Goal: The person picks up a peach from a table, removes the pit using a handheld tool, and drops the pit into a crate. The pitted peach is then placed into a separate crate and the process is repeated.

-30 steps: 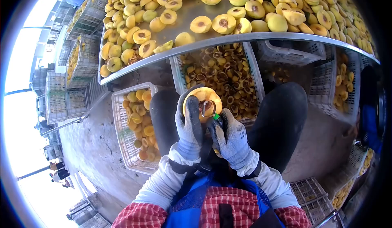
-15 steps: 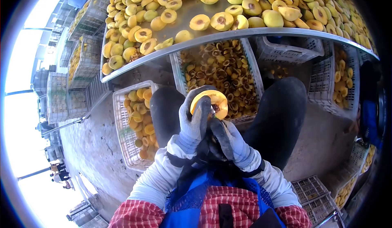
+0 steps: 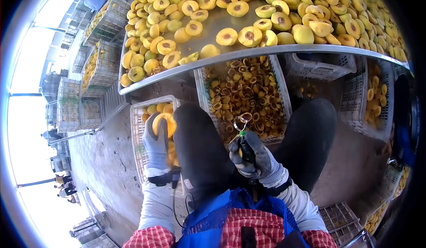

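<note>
The left hand (image 3: 156, 145), in a grey knit glove, is clamped on a yellow-orange halved peach (image 3: 163, 124) above the white slatted plastic crate of pitted halves (image 3: 141, 132) at the near left; the right hand (image 3: 254, 155), gloved alike, is closed round a green-handled pitting tool with a metal loop (image 3: 240, 126), held over the middle white crate of brown pits and scraps (image 3: 245, 96); on the far side, the steel bench (image 3: 213, 26) carries heaped yellow peach halves (image 3: 275, 12).

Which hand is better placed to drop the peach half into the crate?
Left. The left hand holds the peach half directly above the left crate; the right hand grips the pitting tool.
</note>
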{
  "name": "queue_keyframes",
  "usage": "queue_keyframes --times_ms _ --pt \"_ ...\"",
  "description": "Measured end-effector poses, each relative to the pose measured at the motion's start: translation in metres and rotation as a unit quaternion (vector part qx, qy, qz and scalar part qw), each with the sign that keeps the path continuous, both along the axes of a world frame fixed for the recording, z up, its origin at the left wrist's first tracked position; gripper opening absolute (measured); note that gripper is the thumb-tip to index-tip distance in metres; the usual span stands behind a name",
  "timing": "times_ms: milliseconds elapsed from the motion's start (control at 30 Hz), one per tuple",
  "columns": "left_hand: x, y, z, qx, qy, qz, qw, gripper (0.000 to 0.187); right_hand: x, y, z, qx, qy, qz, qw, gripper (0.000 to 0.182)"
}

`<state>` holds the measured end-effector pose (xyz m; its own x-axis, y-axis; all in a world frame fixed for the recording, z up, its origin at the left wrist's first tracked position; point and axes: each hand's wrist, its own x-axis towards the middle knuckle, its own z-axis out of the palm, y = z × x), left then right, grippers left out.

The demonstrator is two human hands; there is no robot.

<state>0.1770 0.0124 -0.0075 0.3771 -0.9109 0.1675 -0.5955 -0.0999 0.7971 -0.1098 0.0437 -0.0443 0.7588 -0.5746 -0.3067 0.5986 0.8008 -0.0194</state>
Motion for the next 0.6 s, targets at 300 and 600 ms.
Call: queue_keyframes --times_ms 300,600 --pt "-0.043 -0.163 0.042 0.134 -0.350 -0.091 0.923 0.050 0.018 -0.022 0.001 -0.163 0.313 -0.014 0.936 0.024" --pt "-0.060 -0.234 0.014 0.132 -0.195 -0.323 0.917 0.045 0.005 -0.046 0.005 -0.018 0.307 -0.126 0.943 0.033"
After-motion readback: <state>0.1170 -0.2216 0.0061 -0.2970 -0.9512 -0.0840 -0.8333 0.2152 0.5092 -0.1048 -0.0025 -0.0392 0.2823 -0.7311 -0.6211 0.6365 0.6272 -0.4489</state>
